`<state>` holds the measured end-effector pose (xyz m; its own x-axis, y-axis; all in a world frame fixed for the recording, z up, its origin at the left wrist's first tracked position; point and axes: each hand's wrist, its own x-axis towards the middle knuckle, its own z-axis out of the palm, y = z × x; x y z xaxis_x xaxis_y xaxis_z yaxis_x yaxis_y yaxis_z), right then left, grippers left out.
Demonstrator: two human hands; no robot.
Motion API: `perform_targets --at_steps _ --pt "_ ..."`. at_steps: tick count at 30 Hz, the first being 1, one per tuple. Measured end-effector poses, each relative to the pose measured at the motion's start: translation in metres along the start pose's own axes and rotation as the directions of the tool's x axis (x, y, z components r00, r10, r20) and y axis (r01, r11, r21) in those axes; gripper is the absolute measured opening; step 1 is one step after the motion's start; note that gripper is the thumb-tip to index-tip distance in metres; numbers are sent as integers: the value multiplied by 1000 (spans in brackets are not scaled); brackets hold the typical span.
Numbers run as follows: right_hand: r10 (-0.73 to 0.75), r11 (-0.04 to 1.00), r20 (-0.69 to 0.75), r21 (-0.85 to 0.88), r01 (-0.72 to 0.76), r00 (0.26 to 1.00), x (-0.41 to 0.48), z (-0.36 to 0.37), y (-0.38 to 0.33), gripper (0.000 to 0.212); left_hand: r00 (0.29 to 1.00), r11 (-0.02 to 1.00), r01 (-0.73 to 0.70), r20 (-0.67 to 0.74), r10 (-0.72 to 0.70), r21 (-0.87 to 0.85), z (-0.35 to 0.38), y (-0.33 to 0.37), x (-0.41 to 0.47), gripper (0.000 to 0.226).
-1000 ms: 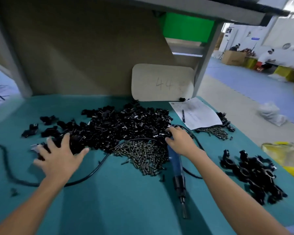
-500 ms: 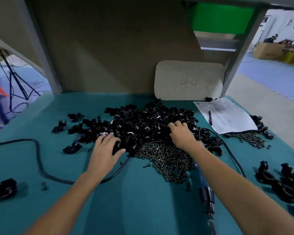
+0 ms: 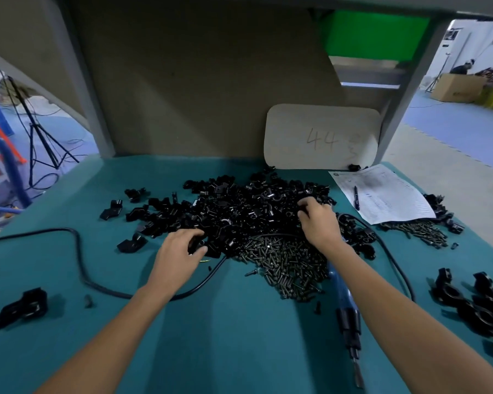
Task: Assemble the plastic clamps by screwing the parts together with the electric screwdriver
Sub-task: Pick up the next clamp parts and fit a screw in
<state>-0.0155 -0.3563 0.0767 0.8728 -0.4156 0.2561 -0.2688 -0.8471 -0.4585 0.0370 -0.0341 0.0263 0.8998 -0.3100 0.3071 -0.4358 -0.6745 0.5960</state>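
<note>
Electric screwdriver (image 3: 348, 322) lies flat on the teal surface (image 3: 225, 336), partly under the right forearm, bit toward the near edge. Assembled clamps (image 3: 478, 311) heaped near right; single clamp (image 3: 23, 307) near left. Black cable (image 3: 80, 268) loops across. Left hand (image 3: 180, 257): fingers clenched on a clamp part (image 3: 195, 245) at the near edge of the parts pile (image 3: 234, 209). Screw heap (image 3: 288, 260) between the hands. Right hand (image 3: 320, 223): fingers curled into the pile; cannot tell whether grasping. Paper sheet (image 3: 387, 194) with pen (image 3: 355, 198) far right.
</note>
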Motion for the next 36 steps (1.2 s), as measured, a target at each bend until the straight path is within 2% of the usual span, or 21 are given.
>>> perform_targets --at_steps 2,4,5,7,8,9,10,11,12,14,15,16,18,21,22,24,26,29,32,34,36 --pt "49 975 -57 220 -35 997 -6 -9 -9 28 998 999 5 -64 -8 -45 -3 -3 1 32" --pt "136 869 -44 485 -98 990 -17 -17 -20 25 989 998 -18 -150 10 -54 -4 -2 2 32" --pt "187 750 4 646 -146 982 -23 -19 -27 24 982 997 -24 -188 10 -75 -5 1 3 31" --pt "241 377 178 889 -261 954 -40 -23 -39 27 977 988 -28 -214 -5 -152 -7 14 3 31" --pt "232 200 255 932 -303 939 -51 -25 -42 29 982 979 -21 -187 -18 -204 -7 22 3 33" --pt "211 72 314 939 -335 926 -62 -25 -45 30 989 961 15 -139 -55 -275 -6 32 3 34" --pt "187 -14 359 932 -363 915 -74 -24 -46 31 990 923 90 -66 -123 -375 -5 44 3 34" --pt "165 -68 389 921 -383 906 -85 -22 -47 29 976 839 204 33 -217 -505 -3 57 4 33" --pt "144 -98 406 913 -395 902 -96 -17 -48 27 939 689 334 167 -300 -643 -1 69 4 31" --pt "116 -98 405 913 -395 907 -116 -6 -49 25 838 324 536 443 -319 -780 2 90 -1 27" --pt "111 -72 400 916 -394 910 -124 -1 -48 27 800 210 589 525 -292 -780 4 97 -4 25" --pt "112 -47 400 917 -397 910 -131 3 -47 29 774 157 623 574 -267 -767 5 101 -6 24" --pt "136 -28 412 911 -412 901 -142 6 -44 30 752 172 654 612 -244 -736 9 105 -11 22" --pt "222 -77 434 900 -428 873 -153 8 -39 31 768 298 641 586 -259 -707 15 107 -15 12" --pt "228 -76 437 899 -432 870 -157 9 -37 32 779 346 626 567 -266 -699 19 107 -17 19" --pt "194 -48 435 899 -434 879 -164 10 -34 34 799 459 598 530 -283 -657 23 106 -20 31" --pt "161 0 415 908 -420 896 -170 11 -32 32 793 528 597 545 -274 -604 27 106 -23 27" --pt "143 62 377 920 -388 915 -173 9 -35 30 760 546 628 588 -277 -555 29 104 -27 16" --pt "151 113 369 915 -387 917 -172 8 -36 31 773 555 607 586 -245 -569 30 99 -31 20" --pt "162 112 368 915 -387 916 -172 7 -36 32 768 494 619 601 -220 -611 29 98 -33 27" --pt "167 113 363 917 -383 917 -171 6 -37 28 761 463 629 618 -200 -624 26 99 -34 19"
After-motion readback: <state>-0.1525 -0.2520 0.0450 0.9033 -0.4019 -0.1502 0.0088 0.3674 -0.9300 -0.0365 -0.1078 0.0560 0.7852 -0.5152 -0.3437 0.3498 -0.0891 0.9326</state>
